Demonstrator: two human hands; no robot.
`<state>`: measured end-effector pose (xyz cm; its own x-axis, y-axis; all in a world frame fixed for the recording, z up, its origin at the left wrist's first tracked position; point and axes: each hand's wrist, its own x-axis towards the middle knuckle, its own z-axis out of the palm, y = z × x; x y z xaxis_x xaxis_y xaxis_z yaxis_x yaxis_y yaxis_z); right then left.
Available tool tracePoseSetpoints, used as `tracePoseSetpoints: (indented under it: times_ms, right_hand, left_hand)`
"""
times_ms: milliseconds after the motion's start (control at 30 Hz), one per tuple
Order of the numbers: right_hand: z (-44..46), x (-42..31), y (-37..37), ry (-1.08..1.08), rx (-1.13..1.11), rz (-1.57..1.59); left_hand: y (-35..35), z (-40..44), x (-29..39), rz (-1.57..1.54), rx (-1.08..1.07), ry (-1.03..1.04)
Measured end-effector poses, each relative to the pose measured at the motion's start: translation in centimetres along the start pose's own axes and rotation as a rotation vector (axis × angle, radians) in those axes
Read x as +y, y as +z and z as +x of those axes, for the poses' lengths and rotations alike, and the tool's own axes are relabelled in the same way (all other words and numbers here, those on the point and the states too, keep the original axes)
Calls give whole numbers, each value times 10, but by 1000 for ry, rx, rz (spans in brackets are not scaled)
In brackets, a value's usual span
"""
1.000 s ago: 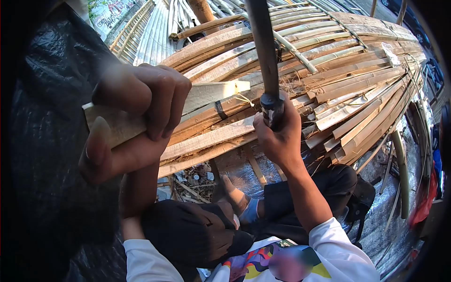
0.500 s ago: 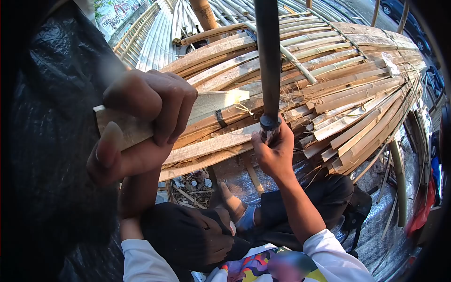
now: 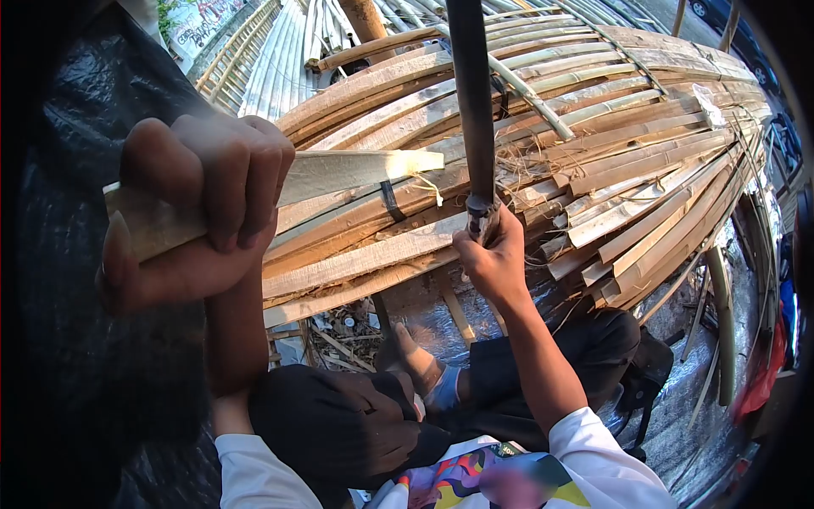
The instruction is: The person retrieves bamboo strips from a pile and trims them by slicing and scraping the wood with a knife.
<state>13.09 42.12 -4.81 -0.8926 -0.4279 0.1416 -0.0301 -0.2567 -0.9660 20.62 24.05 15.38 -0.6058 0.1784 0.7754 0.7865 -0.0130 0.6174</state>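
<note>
Head view: left fingers curl around the pale strip.

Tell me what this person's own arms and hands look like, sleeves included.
The left white cloth sleeve and the right white cloth sleeve are short, leaving both forearms bare. No watch or bracelet shows. The ungloved left hand looks slightly hazy in the picture; the ungloved right hand shows no visible rings.
</note>
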Motion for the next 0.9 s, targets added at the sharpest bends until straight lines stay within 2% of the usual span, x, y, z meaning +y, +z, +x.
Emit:
tracePoseSetpoints:
  times_ms: [33, 67, 133, 167, 200, 267, 333, 467, 533, 600, 667, 700, 900]
  right_hand:
    - [-2, -3, 5, -24, -32, 33]
    - [-2, 9, 10, -175, -5, -58]
    - [-4, 46, 17, -131, -18, -228]
    - [-3, 55, 17, 2, -44, -344]
    - [0, 62, 16, 34, -77, -423]
    - [8, 67, 7, -14, -59, -331]
    - [16, 28, 5, 13, -52, -419]
    - [10, -13, 14, -58, -67, -342]
    - [1, -11, 23, -253, -52, -209]
    - [-7, 19, 28, -201, -6, -317]
    - [3, 45, 25, 66, -69, -613]
    - [6, 44, 17, 118, -78, -546]
    - [4, -21, 26, -81, -92, -481]
  left_hand:
    - [-4, 2, 1, 4, -23, -7]
    - [-8, 3, 1, 10, -20, -7]
    - [-11, 3, 0, -26, -30, -1]
    - [-14, 1, 0, -31, -29, -1]
    - [-20, -1, 1, -28, 28, 5]
    - [-28, -5, 3, -25, 80, 10]
    - [-31, -11, 5, -17, 153, 9]
    - [-21, -11, 5, -37, 97, 12]
    - [-22, -10, 4, -24, 69, 5]
    - [-18, -11, 5, -36, 65, 0]
    - [-20, -12, 5, -51, 53, 7]
    - [-28, -16, 6, -54, 96, 13]
    - [-18, -17, 6, -31, 87, 6]
